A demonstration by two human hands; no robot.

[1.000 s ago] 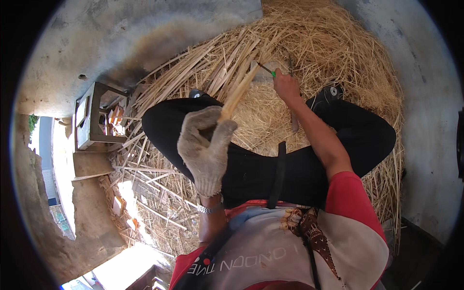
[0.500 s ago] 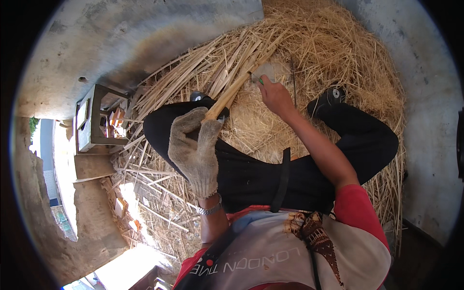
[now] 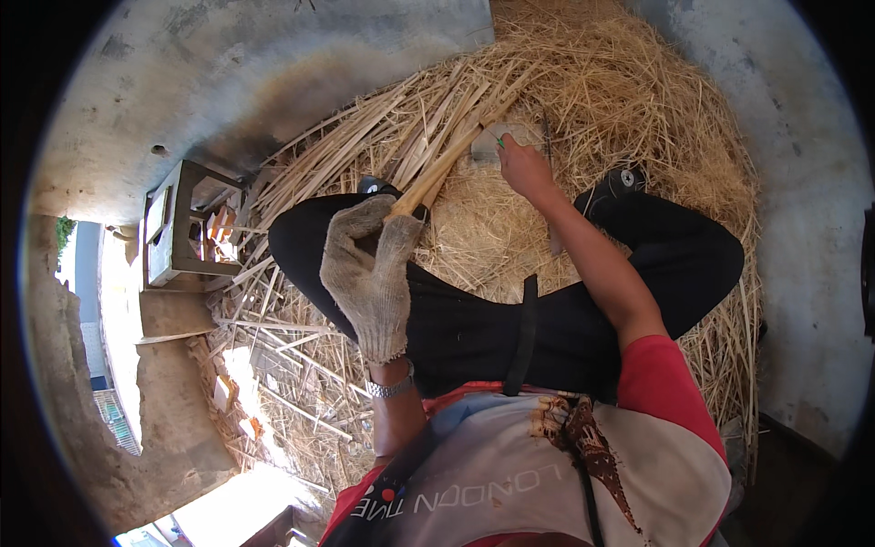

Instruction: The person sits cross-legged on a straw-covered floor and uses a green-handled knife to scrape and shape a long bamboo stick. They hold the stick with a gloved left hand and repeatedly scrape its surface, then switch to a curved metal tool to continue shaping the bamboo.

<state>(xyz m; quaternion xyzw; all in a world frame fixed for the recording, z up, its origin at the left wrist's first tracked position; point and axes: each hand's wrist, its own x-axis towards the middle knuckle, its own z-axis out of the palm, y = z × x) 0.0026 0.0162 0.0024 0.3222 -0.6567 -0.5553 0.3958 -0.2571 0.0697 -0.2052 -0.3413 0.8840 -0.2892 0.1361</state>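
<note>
My left hand (image 3: 374, 273), in a grey knitted glove, is closed round the near end of a long pale strip of wood or bamboo (image 3: 439, 173). The strip slants away up and to the right over the litter between my legs. My bare right hand (image 3: 527, 171) grips a small knife (image 3: 498, 139) with a green handle, most of it hidden by the fingers. Its thin blade points left and reaches the strip's edge near the far part. Whether it cuts in at this moment is too small to tell.
Curly shavings (image 3: 638, 100) are heaped ahead and to the right. Several long split strips (image 3: 337, 150) lie at the far left by the wall. A grey flat block (image 3: 512, 137) sits beyond the knife. A wooden stool-like frame (image 3: 187, 223) stands at left, with orange pieces inside.
My right hand and the knife have shifted slightly farther out along the strip. My left hand keeps its hold on the strip, nearly unmoved.
</note>
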